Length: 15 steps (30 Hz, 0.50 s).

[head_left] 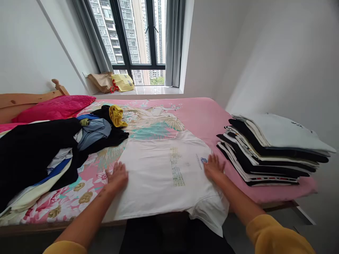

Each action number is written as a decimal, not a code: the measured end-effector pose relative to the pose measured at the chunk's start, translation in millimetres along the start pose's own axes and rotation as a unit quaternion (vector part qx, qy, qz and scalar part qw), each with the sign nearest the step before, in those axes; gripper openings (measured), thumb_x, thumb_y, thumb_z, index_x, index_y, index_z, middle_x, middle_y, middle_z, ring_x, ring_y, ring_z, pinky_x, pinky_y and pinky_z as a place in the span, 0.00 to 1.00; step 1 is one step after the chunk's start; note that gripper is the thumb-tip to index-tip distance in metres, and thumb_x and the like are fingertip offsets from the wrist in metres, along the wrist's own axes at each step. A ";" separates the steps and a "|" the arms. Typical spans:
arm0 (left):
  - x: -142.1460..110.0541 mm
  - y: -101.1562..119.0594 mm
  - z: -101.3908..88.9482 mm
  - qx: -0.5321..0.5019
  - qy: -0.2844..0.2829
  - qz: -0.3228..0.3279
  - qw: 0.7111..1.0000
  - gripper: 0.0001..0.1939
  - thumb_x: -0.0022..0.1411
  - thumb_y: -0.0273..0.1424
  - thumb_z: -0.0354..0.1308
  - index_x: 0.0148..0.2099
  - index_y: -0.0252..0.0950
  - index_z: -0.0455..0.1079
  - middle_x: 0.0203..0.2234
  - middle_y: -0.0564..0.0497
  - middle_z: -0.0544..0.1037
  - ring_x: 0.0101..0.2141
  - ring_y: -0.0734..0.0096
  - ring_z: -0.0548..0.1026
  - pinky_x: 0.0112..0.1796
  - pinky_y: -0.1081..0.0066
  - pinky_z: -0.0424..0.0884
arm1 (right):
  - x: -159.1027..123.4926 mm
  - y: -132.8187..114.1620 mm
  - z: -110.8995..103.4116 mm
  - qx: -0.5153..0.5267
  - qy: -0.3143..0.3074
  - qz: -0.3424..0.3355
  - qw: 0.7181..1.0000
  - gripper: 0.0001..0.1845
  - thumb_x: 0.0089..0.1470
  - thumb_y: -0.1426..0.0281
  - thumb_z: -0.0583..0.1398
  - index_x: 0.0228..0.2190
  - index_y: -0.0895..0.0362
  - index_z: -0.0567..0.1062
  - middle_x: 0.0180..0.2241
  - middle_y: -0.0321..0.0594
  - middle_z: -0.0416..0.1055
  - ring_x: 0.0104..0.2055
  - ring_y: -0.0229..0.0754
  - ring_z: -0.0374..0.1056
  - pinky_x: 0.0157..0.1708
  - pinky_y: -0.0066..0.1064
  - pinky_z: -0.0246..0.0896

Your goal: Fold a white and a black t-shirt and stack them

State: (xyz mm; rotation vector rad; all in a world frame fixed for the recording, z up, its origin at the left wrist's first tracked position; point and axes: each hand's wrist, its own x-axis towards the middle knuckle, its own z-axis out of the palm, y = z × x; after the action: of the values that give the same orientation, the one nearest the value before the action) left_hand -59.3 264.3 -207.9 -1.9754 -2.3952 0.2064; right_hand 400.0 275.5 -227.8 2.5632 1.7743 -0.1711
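Note:
A white T-shirt [161, 176] lies spread flat on the bed, its faint print facing up and one sleeve hanging over the near edge. My left hand [116, 176] rests flat on the shirt's left side with fingers stretched out. My right hand [213, 166] lies flat on the shirt's right side, fingers spread, close to a small blue logo. Neither hand holds anything.
A stack of folded shirts [270, 150] sits on the bed's right edge. A heap of unfolded dark and light clothes [47, 155] covers the left side. The pink floral bedsheet [201, 113], a magenta pillow [53, 107], and bags on the windowsill [113, 82] lie beyond.

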 end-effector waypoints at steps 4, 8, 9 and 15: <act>-31.6 120.1 -24.4 -0.103 -0.008 0.168 0.980 0.28 0.66 0.36 0.33 0.66 0.37 0.49 0.65 0.49 0.43 0.64 0.61 0.42 0.58 0.43 0.36 | -58.4 -100.7 3.1 0.072 0.012 -0.210 0.975 0.32 0.61 0.61 0.36 0.64 0.59 0.41 0.66 0.39 0.33 0.67 0.41 0.27 0.62 0.50 0.18; -63.4 130.6 -6.2 -0.130 -0.043 0.227 0.964 0.31 0.65 0.45 0.35 0.67 0.42 0.46 0.65 0.52 0.44 0.64 0.62 0.43 0.59 0.45 0.34 | -85.5 -83.3 26.3 0.068 -0.015 -0.266 0.961 0.32 0.61 0.59 0.37 0.63 0.57 0.45 0.66 0.38 0.37 0.67 0.40 0.30 0.62 0.47 0.18; -67.0 106.9 2.7 -0.116 -0.029 0.207 0.971 0.33 0.64 0.46 0.36 0.67 0.40 0.44 0.65 0.51 0.42 0.64 0.62 0.42 0.59 0.46 0.33 | -83.8 -55.1 31.1 0.057 -0.003 -0.219 0.974 0.32 0.61 0.60 0.37 0.63 0.58 0.45 0.66 0.38 0.37 0.67 0.41 0.31 0.62 0.47 0.19; -65.6 -59.1 32.8 -0.030 0.004 -0.004 1.000 0.33 0.64 0.45 0.33 0.67 0.35 0.43 0.65 0.49 0.41 0.64 0.61 0.41 0.57 0.42 0.33 | -62.2 99.5 28.2 0.011 0.046 -0.025 0.999 0.31 0.61 0.62 0.38 0.63 0.59 0.46 0.66 0.39 0.38 0.67 0.44 0.33 0.61 0.53 0.24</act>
State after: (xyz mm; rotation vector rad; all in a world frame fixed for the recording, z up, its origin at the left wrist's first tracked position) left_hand -107.8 186.4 -229.2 -1.9879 -2.4312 0.1256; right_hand 469.1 180.1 -254.2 2.5821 1.8794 -0.0747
